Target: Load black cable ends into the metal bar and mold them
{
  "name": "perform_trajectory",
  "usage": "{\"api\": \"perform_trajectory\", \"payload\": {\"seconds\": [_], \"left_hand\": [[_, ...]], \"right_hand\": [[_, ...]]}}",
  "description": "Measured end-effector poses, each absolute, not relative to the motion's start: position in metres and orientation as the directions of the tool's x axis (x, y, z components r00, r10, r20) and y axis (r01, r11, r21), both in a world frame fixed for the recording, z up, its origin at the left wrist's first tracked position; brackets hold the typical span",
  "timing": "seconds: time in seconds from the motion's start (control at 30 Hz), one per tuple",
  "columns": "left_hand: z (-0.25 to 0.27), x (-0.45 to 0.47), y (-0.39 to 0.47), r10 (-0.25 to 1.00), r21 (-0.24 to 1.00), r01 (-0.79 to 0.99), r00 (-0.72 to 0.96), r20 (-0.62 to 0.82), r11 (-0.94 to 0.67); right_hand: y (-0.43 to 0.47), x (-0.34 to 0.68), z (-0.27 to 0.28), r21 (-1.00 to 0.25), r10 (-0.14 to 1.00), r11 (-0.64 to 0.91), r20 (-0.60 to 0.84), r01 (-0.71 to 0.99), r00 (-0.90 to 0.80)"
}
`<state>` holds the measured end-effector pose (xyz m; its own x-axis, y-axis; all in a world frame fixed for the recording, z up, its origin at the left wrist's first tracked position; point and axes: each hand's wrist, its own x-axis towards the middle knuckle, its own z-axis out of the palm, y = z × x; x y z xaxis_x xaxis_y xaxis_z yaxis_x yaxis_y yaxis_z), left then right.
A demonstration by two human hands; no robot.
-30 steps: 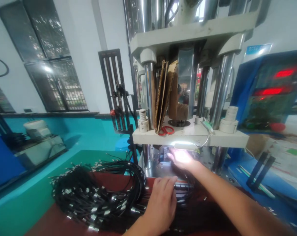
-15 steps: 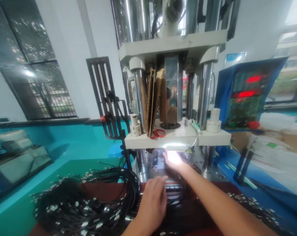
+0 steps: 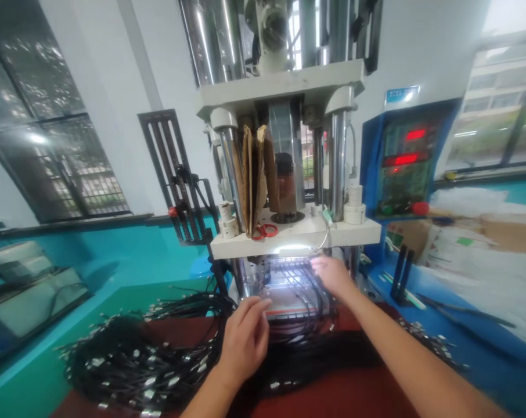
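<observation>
Now uncovered: plate and cables under the lamp

Change over the last half second: right hand (image 3: 332, 278) has drawn back from the lit spot to the right, centre of frame. The pale plate (image 3: 277, 299), with black cables (image 3: 307, 305) lying across it, now shows below the lamp (image 3: 293, 251); both hands have a view to it.

Grip, right: fingertips close together at the plate's right side; cannot tell whether they pinch a cable. Grip, left hand (image 3: 245, 339): loosely curled near the plate's front left corner; contents hidden.

Edges: press slab (image 3: 354, 235) overhangs the plate; cable heap (image 3: 132, 360) crowds lower left. Room to move: towards lower centre, above the red bench (image 3: 354, 395).
</observation>
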<state>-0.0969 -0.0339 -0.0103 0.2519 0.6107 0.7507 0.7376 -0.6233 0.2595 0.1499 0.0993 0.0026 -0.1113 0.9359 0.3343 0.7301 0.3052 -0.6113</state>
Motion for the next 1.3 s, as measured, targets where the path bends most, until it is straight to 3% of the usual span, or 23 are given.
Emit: {"api": "perform_trajectory", "payload": {"seconds": [0.1,0.2,0.33,0.43,0.53,0.7,0.93,1.1,1.3], "left_hand": [[-0.007,-0.09,-0.028,0.69,0.232,0.804,0.277,0.668,-0.548],[-0.004,-0.102,-0.026,0.727,0.107,0.903,0.26,0.636,-0.417],[0.005,-0.164,-0.043,0.772,0.038,0.986,0.105,0.627,-0.164],[0.004,-0.221,-0.066,0.883,0.031,1.0,-0.013,0.469,-0.002],[-0.007,-0.255,-0.084,0.922,0.026,1.0,0.005,0.387,-0.016],[-0.02,-0.257,-0.091,0.886,-0.087,0.992,0.12,0.449,-0.09],[-0.025,-0.277,-0.085,0.836,-0.187,0.981,0.139,0.531,-0.044],[-0.024,-0.291,-0.086,0.834,-0.166,0.986,0.111,0.54,-0.024],[0.006,-0.251,-0.079,0.776,-0.048,0.992,0.123,0.619,-0.12]], "right_hand": [[0.074,0.183,-0.01,-0.572,0.949,0.243,0.307,0.783,-0.07],[0.06,0.193,-0.017,-0.54,0.956,0.235,0.28,0.809,-0.091],[0.059,0.186,-0.022,-0.513,0.957,0.237,0.267,0.825,-0.108],[0.061,0.18,-0.026,-0.509,0.957,0.244,0.262,0.826,-0.122],[0.061,0.176,-0.029,-0.504,0.957,0.249,0.259,0.827,-0.13],[0.063,0.171,-0.028,-0.479,0.961,0.236,0.247,0.846,-0.128],[0.068,0.158,-0.031,-0.434,0.961,0.243,0.228,0.867,-0.155],[0.072,0.153,-0.037,-0.414,0.959,0.244,0.235,0.877,-0.156],[0.085,0.167,-0.03,-0.368,0.913,0.313,0.37,0.875,-0.171]]}}
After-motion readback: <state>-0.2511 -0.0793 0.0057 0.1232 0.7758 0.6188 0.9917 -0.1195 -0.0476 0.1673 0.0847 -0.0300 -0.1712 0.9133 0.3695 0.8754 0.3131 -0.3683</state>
